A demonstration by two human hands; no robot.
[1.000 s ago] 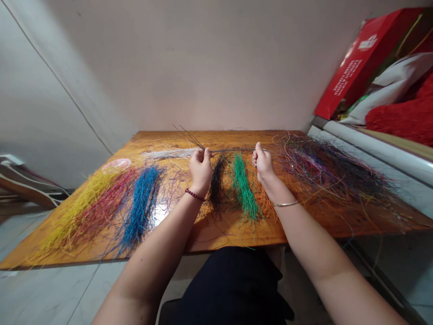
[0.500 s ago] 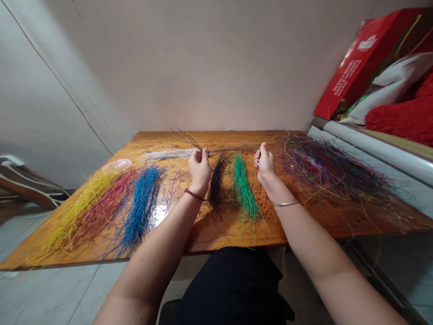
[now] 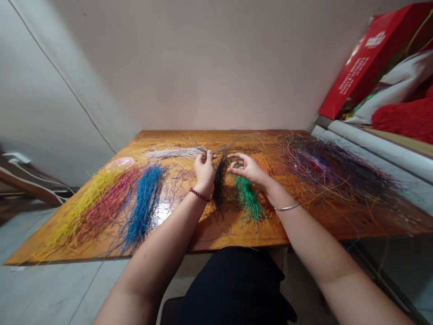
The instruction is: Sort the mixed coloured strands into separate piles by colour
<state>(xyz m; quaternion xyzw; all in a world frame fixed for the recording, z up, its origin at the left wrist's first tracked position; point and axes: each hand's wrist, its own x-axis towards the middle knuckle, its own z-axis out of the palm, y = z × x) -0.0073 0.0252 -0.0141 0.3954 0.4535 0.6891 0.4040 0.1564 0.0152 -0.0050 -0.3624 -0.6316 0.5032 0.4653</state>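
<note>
My left hand [image 3: 204, 172] pinches a few thin dark wire-like strands [image 3: 227, 145] near the middle of the table. Their loose ends fan out to the right, and shorter ends poke out to the left over a white bundle [image 3: 172, 153]. My right hand [image 3: 248, 168] is open, its fingers curved and apart, over the top of a green bundle [image 3: 250, 201]. Nothing shows between those fingers. Between the hands lies a black bundle [image 3: 219, 183]. An orange bundle [image 3: 263, 163] is partly hidden behind my right hand.
Yellow [image 3: 79, 205], dark pink [image 3: 110, 198] and blue [image 3: 144, 205] bundles lie on the left of the wooden table [image 3: 233, 237]. A tangled multicoloured heap [image 3: 324, 164] covers the right side. A red box [image 3: 360, 63] stands beyond it; a wall closes the back.
My right hand has let go of the strands' right end, opened and moved left towards my left hand. The freed ends now spread upward to the right. My left hand keeps its pinch.
</note>
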